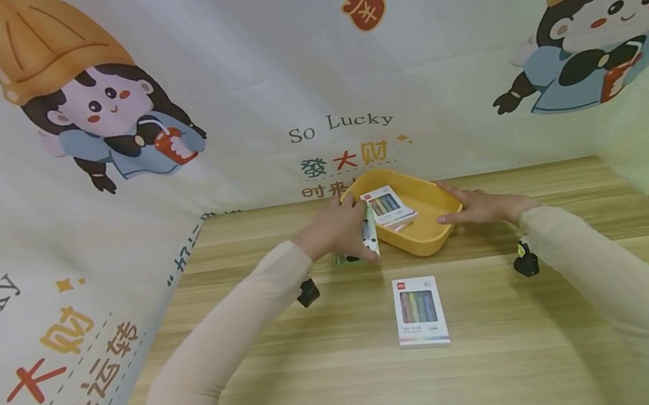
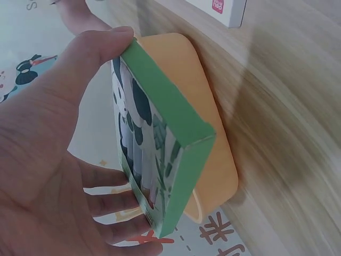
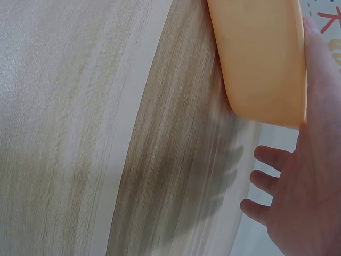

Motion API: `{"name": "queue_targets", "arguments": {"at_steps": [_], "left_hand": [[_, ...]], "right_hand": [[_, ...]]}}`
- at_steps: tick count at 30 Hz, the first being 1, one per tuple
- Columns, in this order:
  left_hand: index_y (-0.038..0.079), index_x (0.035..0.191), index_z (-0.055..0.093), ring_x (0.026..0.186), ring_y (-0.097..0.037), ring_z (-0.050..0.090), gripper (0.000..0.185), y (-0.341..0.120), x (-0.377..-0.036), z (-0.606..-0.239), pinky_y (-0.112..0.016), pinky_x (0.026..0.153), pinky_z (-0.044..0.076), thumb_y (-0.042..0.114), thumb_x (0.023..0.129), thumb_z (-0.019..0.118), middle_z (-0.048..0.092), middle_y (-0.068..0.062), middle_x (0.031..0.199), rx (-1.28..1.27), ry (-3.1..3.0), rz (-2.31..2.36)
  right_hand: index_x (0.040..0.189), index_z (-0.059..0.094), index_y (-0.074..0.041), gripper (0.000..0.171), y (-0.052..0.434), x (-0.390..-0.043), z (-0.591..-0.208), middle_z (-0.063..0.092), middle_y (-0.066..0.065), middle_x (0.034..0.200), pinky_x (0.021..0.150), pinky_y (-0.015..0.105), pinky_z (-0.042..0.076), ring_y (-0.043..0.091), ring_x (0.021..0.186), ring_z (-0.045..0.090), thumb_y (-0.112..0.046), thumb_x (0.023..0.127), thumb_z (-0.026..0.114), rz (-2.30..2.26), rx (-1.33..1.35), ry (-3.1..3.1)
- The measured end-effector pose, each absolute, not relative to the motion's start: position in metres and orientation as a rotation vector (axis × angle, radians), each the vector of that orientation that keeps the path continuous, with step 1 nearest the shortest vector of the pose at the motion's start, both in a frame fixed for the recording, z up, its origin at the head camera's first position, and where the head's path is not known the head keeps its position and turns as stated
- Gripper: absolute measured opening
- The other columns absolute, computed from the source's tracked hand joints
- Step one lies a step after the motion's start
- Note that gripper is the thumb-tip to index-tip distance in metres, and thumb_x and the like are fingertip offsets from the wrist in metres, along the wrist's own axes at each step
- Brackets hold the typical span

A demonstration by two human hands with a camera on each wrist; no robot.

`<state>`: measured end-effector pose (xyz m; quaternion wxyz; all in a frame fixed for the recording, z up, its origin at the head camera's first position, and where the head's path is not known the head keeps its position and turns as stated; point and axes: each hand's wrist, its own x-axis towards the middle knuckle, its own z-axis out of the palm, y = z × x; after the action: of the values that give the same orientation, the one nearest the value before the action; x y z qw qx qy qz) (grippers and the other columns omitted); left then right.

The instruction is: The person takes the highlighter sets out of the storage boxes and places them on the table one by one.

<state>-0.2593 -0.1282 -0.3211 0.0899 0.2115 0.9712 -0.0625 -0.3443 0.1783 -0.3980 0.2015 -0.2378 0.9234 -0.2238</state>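
Green cardboard edging is framing the flat panda-printed pen box [image 2: 160,154] that the left hand [image 1: 335,229] is gripping: the thumb [image 2: 88,58] is pressing on one narrow end, and the curled fingers [image 2: 114,200] are wrapping the printed face from below, so the box is lying clamped between them. It is hovering just at the left rim of the shallow yellow plastic tray [image 1: 421,235], with its long axis running roughly from the person toward the tray's near-left corner and its printed face turned sideways.

The right hand [image 1: 480,207] is resting with straightened fingers against the tray's right rim; the thumb [image 3: 319,69] is touching the wall while the other fingers [image 3: 269,181] are spreading loosely over the table beside it.

Inside the tray a white box of coloured pens [image 1: 388,206] is leaning against the far-left part. A second white pen box [image 1: 420,311] is lying flat on the light wooden table [image 1: 521,353], well apart from the tray, its long axis pointing toward the person. Bare wood is showing around the tray's front and right sides.
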Motion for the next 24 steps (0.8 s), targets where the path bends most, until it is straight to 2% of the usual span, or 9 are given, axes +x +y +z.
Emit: {"name": "queue_targets", "arguments": {"at_steps": [4, 8, 24], "left_hand": [[0.004, 0.155, 0.027, 0.138, -0.040, 0.040, 0.126, -0.130, -0.255, -0.323, -0.049, 0.116, 0.039, 0.076, 0.064, 0.075, 0.040, -0.018, 0.150, 0.628, 2.904, -0.203], [0.005, 0.155, 0.027, 0.135, -0.037, 0.042, 0.125, -0.132, -0.250, -0.324, -0.048, 0.110, 0.046, 0.075, 0.064, 0.076, 0.042, -0.017, 0.148, 0.624, 2.910, -0.185], [0.005, 0.155, 0.027, 0.134, -0.035, 0.041, 0.128, -0.136, -0.234, -0.328, -0.049, 0.109, 0.046, 0.076, 0.061, 0.077, 0.042, -0.017, 0.148, 0.644, 2.916, -0.108]], "right_hand": [[0.159, -0.009, -0.018, 0.098, 0.178, -0.344, -0.397, 0.005, 0.029, 0.163, 0.117, 0.074, 0.006, 0.062, 0.144, 0.010, -0.063, 0.094, 0.049, -0.617, -0.676, 2.582], [0.159, -0.008, -0.017, 0.097, 0.177, -0.344, -0.396, 0.005, 0.030, 0.163, 0.116, 0.075, 0.008, 0.062, 0.144, 0.011, -0.062, 0.094, 0.049, -0.608, -0.673, 2.583], [0.159, -0.010, -0.020, 0.097, 0.177, -0.341, -0.394, 0.004, 0.028, 0.164, 0.116, 0.075, 0.007, 0.062, 0.145, 0.008, -0.063, 0.094, 0.048, -0.607, -0.655, 2.577]]}}
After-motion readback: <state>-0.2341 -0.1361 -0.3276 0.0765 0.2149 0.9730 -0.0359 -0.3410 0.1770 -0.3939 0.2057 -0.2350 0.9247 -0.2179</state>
